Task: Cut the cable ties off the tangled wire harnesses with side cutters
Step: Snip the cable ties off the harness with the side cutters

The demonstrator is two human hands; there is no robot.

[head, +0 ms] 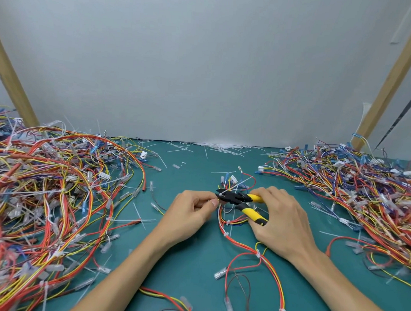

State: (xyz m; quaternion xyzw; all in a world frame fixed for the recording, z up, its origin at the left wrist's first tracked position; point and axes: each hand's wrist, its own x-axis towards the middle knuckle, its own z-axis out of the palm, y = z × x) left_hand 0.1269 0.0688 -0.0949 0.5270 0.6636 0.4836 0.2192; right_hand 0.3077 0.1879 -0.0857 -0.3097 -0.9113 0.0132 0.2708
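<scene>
A wire harness (pixel 263 252) of red, yellow and orange wires lies on the green mat in front of me, bound by white cable ties (pixel 258 254) along its length. My left hand (pixel 191 217) pinches the harness near its upper end. My right hand (pixel 284 220) grips the yellow-handled side cutters (pixel 242 199). Their black jaws point left and sit at a white tie right beside my left fingertips. Connectors of the harness fan out just beyond the jaws.
A large heap of tangled harnesses (pixel 42 203) fills the left side of the mat (pixel 183 269), and another heap (pixel 370 196) fills the right. Cut white tie scraps (pixel 219 147) litter the far edge by the grey wall. Wooden posts (pixel 12 76) rise at both sides.
</scene>
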